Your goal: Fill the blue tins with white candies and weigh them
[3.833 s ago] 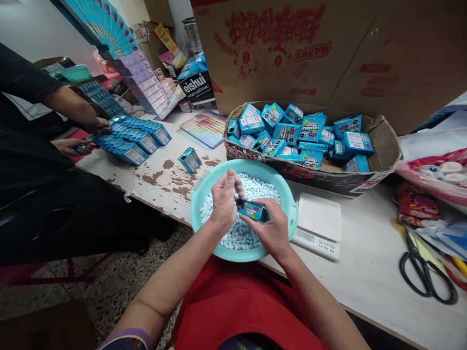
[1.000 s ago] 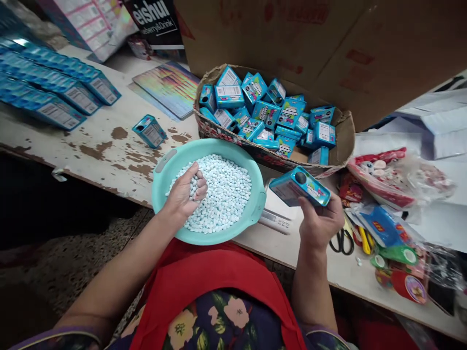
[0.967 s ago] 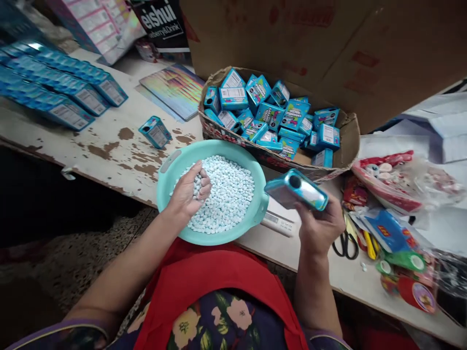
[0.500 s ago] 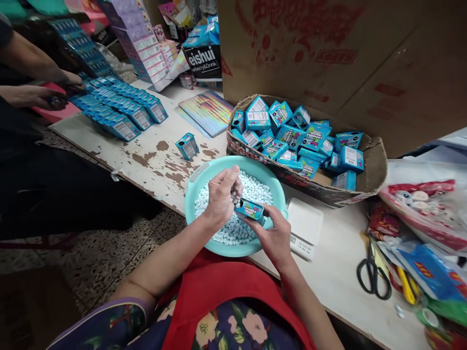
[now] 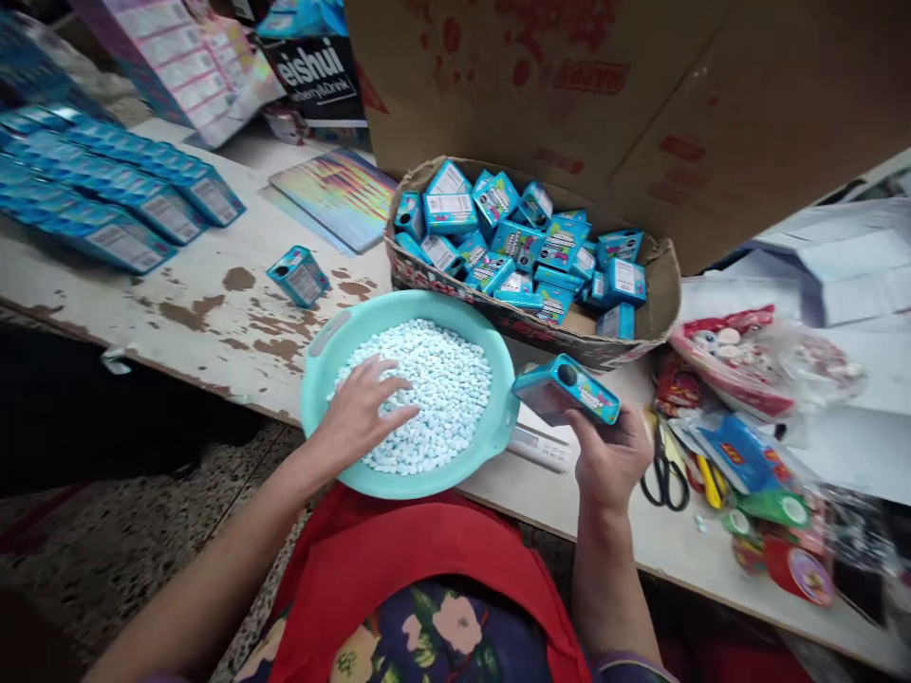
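Note:
My left hand is spread over the left part of a turquoise basin, its fingers apart above small pale candies. Nothing shows in that hand. To the right of the basin, my right hand grips a small blue candy box, tilted, with a dark round hole in its top. The box is held above a white kitchen scale, which it partly hides. Another blue box stands alone on the table behind the basin, to the left.
A cut-down carton full of blue boxes sits behind the basin. Rows of blue boxes stand at the left. Black scissors, packets and tape lie at the right. A large cardboard panel rises at the back.
My left hand has come away from the box and opened over the candies. My right hand has carried the box right, off the basin toward the scale. The view has shifted right.

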`<state>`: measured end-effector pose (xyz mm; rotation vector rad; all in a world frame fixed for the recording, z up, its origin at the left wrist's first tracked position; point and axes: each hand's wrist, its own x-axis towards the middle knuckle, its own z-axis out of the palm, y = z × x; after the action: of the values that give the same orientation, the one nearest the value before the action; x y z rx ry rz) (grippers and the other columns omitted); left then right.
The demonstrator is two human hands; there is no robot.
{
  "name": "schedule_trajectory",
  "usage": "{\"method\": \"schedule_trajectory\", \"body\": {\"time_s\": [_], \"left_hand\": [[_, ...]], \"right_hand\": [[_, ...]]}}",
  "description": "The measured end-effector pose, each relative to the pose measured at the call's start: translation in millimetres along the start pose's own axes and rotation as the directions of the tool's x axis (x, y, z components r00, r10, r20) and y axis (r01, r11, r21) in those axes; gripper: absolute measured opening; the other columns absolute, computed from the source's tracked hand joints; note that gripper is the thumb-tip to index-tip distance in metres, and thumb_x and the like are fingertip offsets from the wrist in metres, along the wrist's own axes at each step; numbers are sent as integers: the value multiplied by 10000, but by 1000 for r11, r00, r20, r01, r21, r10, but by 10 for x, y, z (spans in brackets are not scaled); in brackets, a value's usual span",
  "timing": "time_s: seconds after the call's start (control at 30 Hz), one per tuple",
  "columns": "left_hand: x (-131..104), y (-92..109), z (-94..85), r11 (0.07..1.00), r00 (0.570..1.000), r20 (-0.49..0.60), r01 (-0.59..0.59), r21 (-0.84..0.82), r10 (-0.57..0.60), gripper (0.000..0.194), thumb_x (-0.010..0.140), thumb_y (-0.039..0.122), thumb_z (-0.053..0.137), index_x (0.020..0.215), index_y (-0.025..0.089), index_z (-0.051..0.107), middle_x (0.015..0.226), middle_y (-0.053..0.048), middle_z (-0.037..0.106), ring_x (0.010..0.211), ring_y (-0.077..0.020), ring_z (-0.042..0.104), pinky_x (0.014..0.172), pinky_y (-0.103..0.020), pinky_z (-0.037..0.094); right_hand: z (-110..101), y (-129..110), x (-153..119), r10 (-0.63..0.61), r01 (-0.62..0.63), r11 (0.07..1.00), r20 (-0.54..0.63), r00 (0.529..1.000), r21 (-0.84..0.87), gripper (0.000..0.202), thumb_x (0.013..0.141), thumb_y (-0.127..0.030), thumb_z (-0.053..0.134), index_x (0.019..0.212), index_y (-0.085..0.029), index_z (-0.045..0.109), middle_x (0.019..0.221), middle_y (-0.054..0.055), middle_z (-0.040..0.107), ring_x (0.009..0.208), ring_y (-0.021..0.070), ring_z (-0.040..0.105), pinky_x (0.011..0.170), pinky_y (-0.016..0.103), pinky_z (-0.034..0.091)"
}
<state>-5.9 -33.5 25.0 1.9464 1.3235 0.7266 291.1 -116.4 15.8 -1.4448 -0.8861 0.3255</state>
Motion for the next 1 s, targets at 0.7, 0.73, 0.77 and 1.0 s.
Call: {"method": "schedule_trajectory", "body": {"time_s": [0.7,0.73,0.77,1.0], "left_hand": [[-215,-343,182,928,979,135,-188,322,152,297,902,461,493,1020,222,626,1109,-105,667,1103,-303,576,989,-443,399],[-207,-342,180,930,979,136,-190,315,154,301,900,461,496,1022,219,628,1107,-106,668,1098,-303,579,985,-440,400],[-201,-342,178,933,978,135,-191,305,156,303,897,462,500,1022,219,631,1098,-104,671,1091,-303,583,981,-436,402],[-203,-359,172,951,986,124,-145,273,115,314,878,491,515,1026,245,644,1091,-91,683,1078,-303,592,962,-407,418]], "right_hand": [[-567,828,27,117,-144,987,-295,948,-70,449,849,-513,555,1148,-178,551,1156,107,626,962,186,655,871,389,506],[-598,833,20,130,-160,985,-324,937,-66,442,864,-525,527,1135,-176,556,1137,103,633,935,181,661,848,382,512],[-625,840,10,140,-172,983,-345,928,-65,438,871,-531,514,1121,-174,562,1118,99,640,916,177,665,830,374,515],[-681,899,-67,197,-228,973,-371,908,-41,407,864,-523,548,1033,-157,603,999,82,677,861,161,666,793,343,514]]}}
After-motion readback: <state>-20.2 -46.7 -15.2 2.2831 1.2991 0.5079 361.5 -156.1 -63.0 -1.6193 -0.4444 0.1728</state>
